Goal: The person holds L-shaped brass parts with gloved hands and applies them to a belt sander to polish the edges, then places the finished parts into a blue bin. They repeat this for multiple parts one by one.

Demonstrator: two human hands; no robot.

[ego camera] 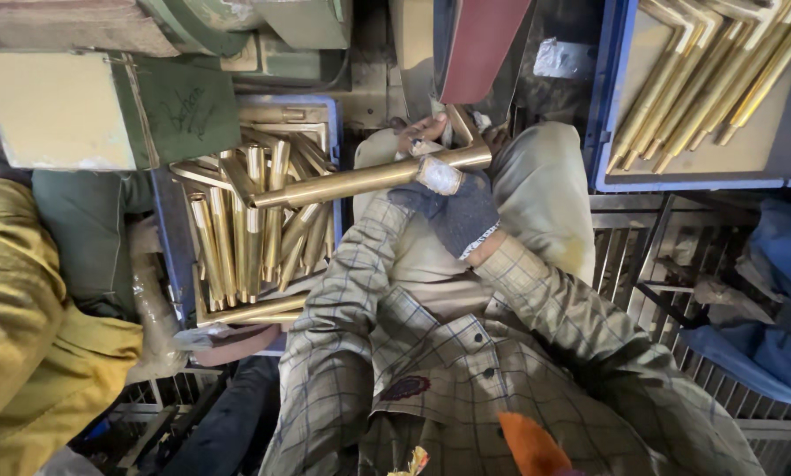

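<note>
Brass handle (360,179), a long L-shaped bar with a bent far end, is lying across our lap at mid-frame, and we are pressing that bent end up toward the dark red abrasive belt (479,44) of the machine ahead. Our right hand (453,207), in a dark knitted glove, is clenching around the bar near its corner; our left hand (420,132) is showing only bare fingertips at the bend, and we cannot tell how firmly they are gripping. We are judging that the work is going best with both hands close to the bend, the long end kept level, and light, even pressure so the belt is not snatching the piece. Its surface is gleaming yellow-gold, duller toward the worked corner. More handles are piling in the blue crate (175,256) at left, and others are lying in neat rows in the blue tray (611,115) far right.
</note>
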